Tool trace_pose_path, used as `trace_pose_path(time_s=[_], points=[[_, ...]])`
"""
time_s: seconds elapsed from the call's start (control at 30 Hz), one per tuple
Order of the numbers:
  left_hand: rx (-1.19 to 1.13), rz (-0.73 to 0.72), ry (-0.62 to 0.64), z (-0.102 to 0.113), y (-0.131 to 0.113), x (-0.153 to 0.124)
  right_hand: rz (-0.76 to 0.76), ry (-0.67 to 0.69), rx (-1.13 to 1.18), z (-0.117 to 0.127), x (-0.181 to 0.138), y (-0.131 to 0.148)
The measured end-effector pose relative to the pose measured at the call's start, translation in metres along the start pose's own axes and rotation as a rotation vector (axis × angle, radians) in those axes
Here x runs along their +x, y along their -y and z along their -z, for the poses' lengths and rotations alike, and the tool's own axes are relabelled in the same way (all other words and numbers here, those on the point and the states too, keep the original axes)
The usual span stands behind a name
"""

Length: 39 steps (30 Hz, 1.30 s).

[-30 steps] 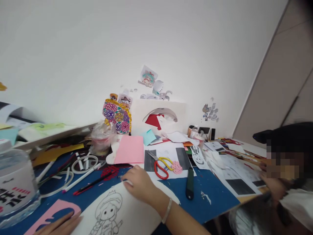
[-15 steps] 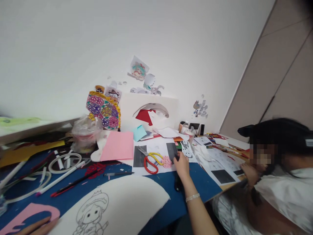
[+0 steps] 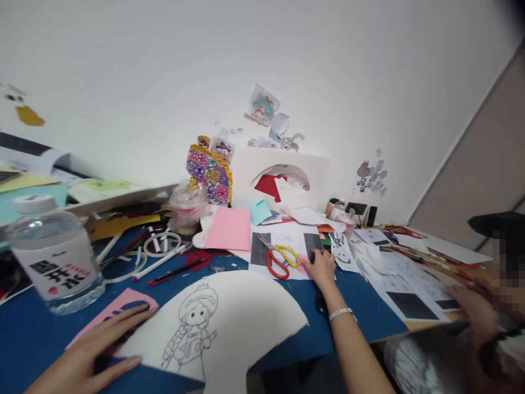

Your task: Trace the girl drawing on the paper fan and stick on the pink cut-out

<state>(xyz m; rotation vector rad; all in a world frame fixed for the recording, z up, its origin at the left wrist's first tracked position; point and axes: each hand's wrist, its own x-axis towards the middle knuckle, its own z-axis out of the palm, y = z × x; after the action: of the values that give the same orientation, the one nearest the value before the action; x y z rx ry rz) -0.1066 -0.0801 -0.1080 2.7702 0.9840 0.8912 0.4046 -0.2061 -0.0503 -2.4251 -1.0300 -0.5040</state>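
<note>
My left hand (image 3: 96,345) lies with fingers apart across a cut pink paper (image 3: 127,301) and the left edge of a white fan-shaped sheet (image 3: 254,317). A line drawing of a figure with braids and a hat (image 3: 197,323) is on that sheet. My right hand (image 3: 322,267) rests with curled fingers on a printed paper, beside scissors with red and yellow handles (image 3: 279,260). A small pink patterned cutout (image 3: 302,262) is partly behind its fingers; whatever the fingertips grip is hidden. Beneath the right wrist is a black object (image 3: 320,302).
A large water bottle (image 3: 57,257) stands at the left. Markers (image 3: 159,262), cables and a bagged cup (image 3: 186,208) lie beyond the fan. Pink card (image 3: 229,227) and loose papers cover the back. At the right, another person's hand (image 3: 476,303) is over the table.
The view has swung left, bringing in the water bottle. More of my left hand shows, reaching onto the fan's edge. My right hand stays near the scissors and pink cutout.
</note>
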Motion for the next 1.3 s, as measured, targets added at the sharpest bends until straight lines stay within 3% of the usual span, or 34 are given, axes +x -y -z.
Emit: trace_pose_path(time_s=[0.27, 0.4, 0.57, 0.9, 1.17, 1.3], points=[[0.010, 0.015, 0.236, 0.022, -0.023, 0.012, 0.112, -0.006, 0.024, -0.010, 0.001, -0.010], [-0.004, -0.029, 0.247, 0.010, -0.029, 0.022, 0.131, -0.008, 0.036, -0.017, 0.003, -0.015], [-0.064, -0.075, 0.161, -0.010, -0.022, 0.029, 0.131, -0.010, 0.076, -0.023, 0.006, -0.022], [-0.059, -0.110, -0.158, 0.028, -0.061, 0.030, 0.022, 0.000, 0.312, -0.031, 0.008, -0.041], [-0.186, 0.102, -0.199, 0.029, -0.063, 0.018, -0.048, 0.055, 0.442, -0.033, 0.009, -0.042], [-0.152, 0.071, -0.317, 0.028, -0.060, 0.018, -0.067, 0.064, 0.459, -0.034, 0.010, -0.043]])
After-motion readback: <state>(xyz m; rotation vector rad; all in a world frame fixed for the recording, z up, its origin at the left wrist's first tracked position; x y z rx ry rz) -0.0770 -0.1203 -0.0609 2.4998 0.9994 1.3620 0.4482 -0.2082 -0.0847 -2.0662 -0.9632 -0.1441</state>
